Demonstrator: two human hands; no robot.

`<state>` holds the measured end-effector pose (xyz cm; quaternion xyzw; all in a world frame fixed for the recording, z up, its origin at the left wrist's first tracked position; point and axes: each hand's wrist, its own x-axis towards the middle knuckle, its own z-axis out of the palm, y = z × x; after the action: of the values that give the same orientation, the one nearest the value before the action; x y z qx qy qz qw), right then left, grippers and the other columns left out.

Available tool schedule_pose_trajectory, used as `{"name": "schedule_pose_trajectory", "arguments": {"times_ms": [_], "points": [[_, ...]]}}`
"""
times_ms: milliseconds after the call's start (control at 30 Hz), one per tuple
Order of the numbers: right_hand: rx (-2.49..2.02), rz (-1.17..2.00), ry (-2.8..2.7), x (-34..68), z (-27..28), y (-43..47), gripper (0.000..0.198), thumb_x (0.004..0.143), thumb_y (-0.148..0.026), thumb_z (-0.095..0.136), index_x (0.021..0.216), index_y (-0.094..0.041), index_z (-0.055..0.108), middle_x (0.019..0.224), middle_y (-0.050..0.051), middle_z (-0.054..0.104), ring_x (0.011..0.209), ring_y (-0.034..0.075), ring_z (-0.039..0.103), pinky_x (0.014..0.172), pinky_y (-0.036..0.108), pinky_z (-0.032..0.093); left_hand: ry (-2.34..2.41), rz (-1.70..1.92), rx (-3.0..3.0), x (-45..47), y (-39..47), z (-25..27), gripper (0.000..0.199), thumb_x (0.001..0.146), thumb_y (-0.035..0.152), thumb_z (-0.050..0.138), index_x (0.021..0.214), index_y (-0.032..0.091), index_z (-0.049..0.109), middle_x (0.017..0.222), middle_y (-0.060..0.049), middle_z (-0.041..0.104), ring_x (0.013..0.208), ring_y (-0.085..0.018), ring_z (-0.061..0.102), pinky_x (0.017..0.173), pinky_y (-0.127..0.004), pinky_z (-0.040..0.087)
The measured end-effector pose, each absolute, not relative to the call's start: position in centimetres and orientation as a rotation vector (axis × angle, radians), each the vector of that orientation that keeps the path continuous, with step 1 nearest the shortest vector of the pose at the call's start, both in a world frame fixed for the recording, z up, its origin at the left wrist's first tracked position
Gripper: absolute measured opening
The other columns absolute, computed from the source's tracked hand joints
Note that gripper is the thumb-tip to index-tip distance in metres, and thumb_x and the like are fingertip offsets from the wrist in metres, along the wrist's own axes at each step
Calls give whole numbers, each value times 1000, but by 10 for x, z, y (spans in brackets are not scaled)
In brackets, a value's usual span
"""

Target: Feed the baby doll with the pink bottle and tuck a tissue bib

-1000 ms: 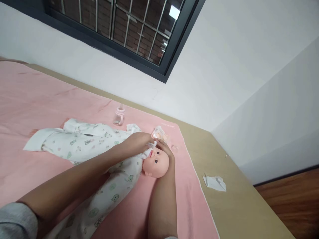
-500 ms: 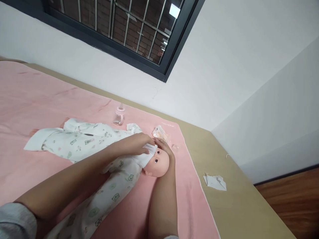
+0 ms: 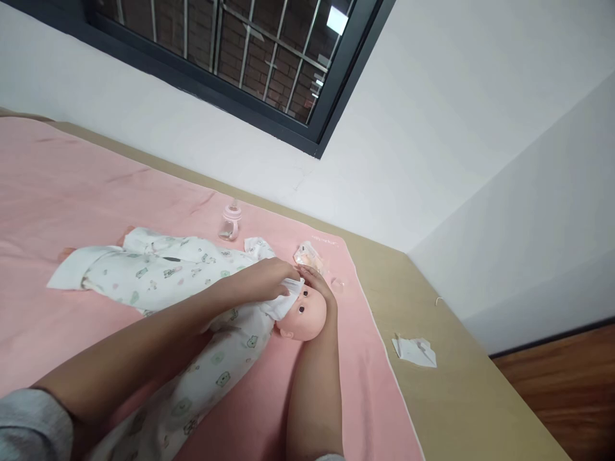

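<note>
The left hand [image 3: 266, 280] is partly closed, thumb and fingers pinching a white cloth [image 3: 287, 301] over the lower face of the doll [image 3: 310, 322]. The right hand [image 3: 319, 285] is cupped along the far side of the doll's head, fingers extended and close together, their tips near the left hand's; whether the two hands touch, I cannot tell.

There is one doll, lying face up on one pink mat [image 3: 375, 397], its head below the right hand and its two feet at the far left of the view. It wears one white printed suit [image 3: 158, 272].

Beyond the doll stands one bottle [image 3: 230, 224] with a pink collar and handle. Near the right hand lie one clear packet [image 3: 307, 255] and one small clear thing [image 3: 337, 283], too small to identify. One crumpled white piece [image 3: 415, 352] lies on the tan tabletop [image 3: 461, 397], beside the mat.
</note>
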<state>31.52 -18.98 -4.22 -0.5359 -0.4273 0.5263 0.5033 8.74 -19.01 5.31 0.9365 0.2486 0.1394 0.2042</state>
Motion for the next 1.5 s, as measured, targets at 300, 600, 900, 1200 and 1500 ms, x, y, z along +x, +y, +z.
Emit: {"name": "schedule_pose_trajectory", "arguments": {"times_ms": [300,600,900,1200,1500], "points": [[-1360,1201,-958,310,-34,-190,27,71,-28,73,95,-24,63,94,3,70,104,19,63,97,36,46,776,388,2618,90,-189,52,20,81,14,53,95,18,67,96,-5,69,89,-22,63,69,-27,41],[-1255,1296,-926,312,-42,-189,30,72,-36,73,97,-24,63,100,3,70,94,21,66,92,39,49,815,432,2616,87,-177,51,26,81,18,55,103,19,67,108,-7,69,103,-26,62,77,-28,45],[-1268,1273,-880,312,-41,-191,32,71,-36,76,97,-24,62,107,6,69,104,24,65,94,40,50,767,291,2538,67,-182,70,24,79,25,59,101,20,65,104,-5,69,97,-23,63,72,-27,44],[-1262,1275,-856,313,-45,-190,36,71,-35,75,102,-24,62,111,6,68,105,24,65,93,40,51,709,154,2557,78,-192,64,18,77,22,59,94,19,64,95,-4,68,83,-22,63,63,-27,40],[-1260,1291,-872,314,-46,-189,37,68,-36,77,100,-24,63,107,6,70,104,24,66,94,40,50,769,173,2606,75,-188,57,26,78,22,61,104,20,64,100,-6,68,94,-26,63,67,-28,42]]}}
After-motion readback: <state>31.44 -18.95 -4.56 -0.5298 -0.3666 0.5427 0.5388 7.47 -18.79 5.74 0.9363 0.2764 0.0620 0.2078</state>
